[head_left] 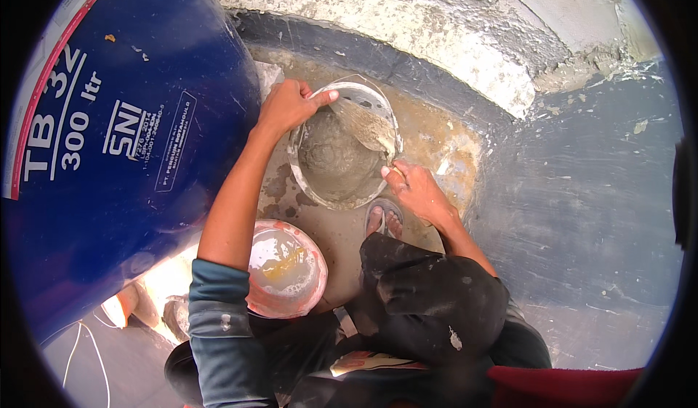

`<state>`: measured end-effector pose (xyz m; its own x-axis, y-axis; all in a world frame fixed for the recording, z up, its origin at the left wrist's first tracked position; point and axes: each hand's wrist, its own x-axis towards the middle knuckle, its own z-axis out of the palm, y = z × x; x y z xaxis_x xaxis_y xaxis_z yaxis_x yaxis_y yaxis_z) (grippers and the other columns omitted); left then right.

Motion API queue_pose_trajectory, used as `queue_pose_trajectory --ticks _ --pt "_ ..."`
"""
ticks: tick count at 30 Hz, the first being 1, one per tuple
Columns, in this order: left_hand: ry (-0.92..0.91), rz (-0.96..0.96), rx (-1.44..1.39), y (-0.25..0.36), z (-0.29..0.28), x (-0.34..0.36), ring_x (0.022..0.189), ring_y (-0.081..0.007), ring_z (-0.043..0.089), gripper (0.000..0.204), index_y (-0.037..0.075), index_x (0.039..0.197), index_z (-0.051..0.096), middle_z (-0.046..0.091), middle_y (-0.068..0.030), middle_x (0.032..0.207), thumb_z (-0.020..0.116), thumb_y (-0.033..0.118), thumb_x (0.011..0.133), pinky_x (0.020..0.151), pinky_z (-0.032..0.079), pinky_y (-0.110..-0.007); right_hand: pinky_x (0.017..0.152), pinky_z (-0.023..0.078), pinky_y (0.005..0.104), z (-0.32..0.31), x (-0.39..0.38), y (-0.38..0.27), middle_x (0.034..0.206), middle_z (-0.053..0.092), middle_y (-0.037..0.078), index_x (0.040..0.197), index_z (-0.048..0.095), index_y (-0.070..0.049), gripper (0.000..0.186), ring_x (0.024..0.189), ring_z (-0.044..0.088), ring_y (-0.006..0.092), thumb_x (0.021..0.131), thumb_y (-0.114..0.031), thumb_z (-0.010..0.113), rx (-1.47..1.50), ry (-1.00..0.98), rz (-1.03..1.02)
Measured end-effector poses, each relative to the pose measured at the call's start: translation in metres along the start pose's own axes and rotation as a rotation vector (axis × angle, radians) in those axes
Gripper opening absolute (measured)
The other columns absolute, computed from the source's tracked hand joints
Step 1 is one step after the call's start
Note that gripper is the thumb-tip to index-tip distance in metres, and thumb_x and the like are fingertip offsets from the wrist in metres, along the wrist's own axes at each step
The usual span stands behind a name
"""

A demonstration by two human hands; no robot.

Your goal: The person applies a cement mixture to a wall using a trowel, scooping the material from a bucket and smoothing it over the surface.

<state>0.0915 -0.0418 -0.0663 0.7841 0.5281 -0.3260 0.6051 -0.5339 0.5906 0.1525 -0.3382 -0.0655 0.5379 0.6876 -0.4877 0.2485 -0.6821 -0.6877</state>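
A round bucket [294, 162] with a pale, crusted rim holds wet grey mortar [336, 154]. My right hand [416, 190] is closed round the handle of a trowel [366, 127] at the bucket's right edge. Its mortar-coated blade slants up and left across the inside of the bucket. At the upper left rim, my left hand [289, 106] is closed with the fingers curled on the bucket's edge. Its thumb stretches over the rim, close to the blade's tip; whether they touch is unclear.
A reddish tub [317, 273] of cloudy water stands nearer me, left of my sandalled foot [384, 217]. The big blue tank [185, 66] fills the left side. A dark grey wall [582, 212] bounds the right; rough plaster [436, 41] lies beyond the bucket.
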Motion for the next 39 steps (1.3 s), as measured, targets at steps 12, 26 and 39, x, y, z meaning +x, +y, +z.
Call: queue_pose_trajectory --ticks 12,26,39 --pt "0.124 0.203 -1.039 -0.023 0.035 -0.033 0.096 -0.0143 0.059 0.026 0.007 0.066 0.051 0.065 -0.0094 0.118 0.071 -0.01 0.064 0.087 0.045 -0.028 0.056 0.052 0.0422 -0.067 0.019 0.006 0.077 0.066 0.022 0.105 0.063 0.006 0.039 0.063 0.067 0.0237 0.105 -0.031 0.05 -0.542 -0.156 0.062" --pt "0.267 0.096 -1.263 -0.02 0.041 -0.03 0.104 -0.0169 0.064 0.019 0.002 0.073 0.061 0.064 -0.0155 0.136 0.077 0.001 0.085 0.092 0.047 -0.03 0.055 0.056 0.04 0.002 0.057 0.007 0.084 0.071 0.018 0.107 0.065 0.006 0.027 0.069 0.072 0.0283 0.094 -0.017 0.06 -0.64 0.14 -0.653" --pt "0.328 0.216 -1.238 -0.007 0.062 -0.037 0.105 -0.0147 0.06 0.031 0.005 0.066 0.049 0.062 -0.023 0.136 0.074 -0.005 0.081 0.09 0.043 -0.029 0.076 0.056 0.0489 0.02 0.05 -0.026 0.089 0.068 0.032 0.093 0.068 0.009 0.023 0.086 0.07 0.0452 0.087 -0.01 0.057 -0.644 -0.324 -0.275"
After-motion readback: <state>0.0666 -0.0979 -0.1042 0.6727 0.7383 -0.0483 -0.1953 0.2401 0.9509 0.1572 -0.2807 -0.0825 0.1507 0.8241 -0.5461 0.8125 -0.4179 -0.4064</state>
